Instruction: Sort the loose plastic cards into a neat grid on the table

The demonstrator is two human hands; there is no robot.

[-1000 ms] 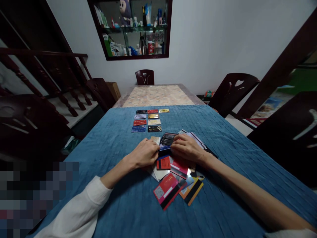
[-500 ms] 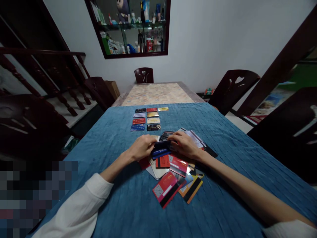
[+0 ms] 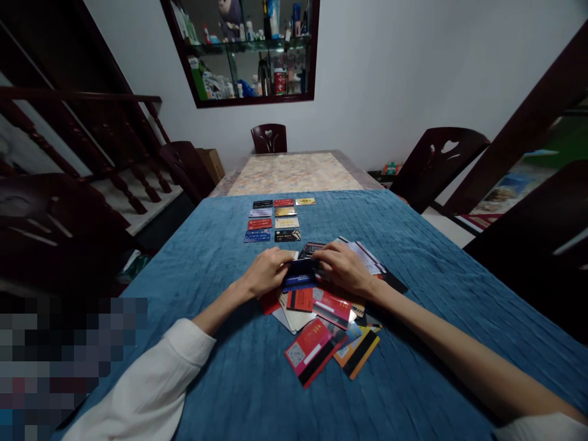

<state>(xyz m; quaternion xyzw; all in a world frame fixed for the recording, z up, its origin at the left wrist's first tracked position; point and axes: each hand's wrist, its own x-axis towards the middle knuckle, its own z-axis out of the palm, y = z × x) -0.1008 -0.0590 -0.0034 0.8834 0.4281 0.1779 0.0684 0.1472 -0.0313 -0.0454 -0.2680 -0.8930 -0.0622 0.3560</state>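
Note:
A loose heap of plastic cards [image 3: 321, 331] lies on the blue cloth [image 3: 229, 380] before me. My left hand [image 3: 266, 272] and my right hand [image 3: 342, 266] meet over its far side. Both pinch a small stack of dark and blue cards [image 3: 299, 274], the left hand at its left end, the right hand at its right end, fingers curled. The stack is lifted slightly off the heap. Further away, several cards lie in neat rows [image 3: 274, 220], apart from both hands.
Beyond the cloth the patterned tabletop [image 3: 294, 173] shows. Dark wooden chairs stand at the far end [image 3: 269, 138], the right [image 3: 436, 162] and the left [image 3: 186, 168]. A stair railing [image 3: 92, 122] runs on the left. A wall cabinet [image 3: 250, 52] holds bottles.
My hands have closed in on the dark and blue cards and gathered them into a small stack held between them. The heap and the rows have stayed put.

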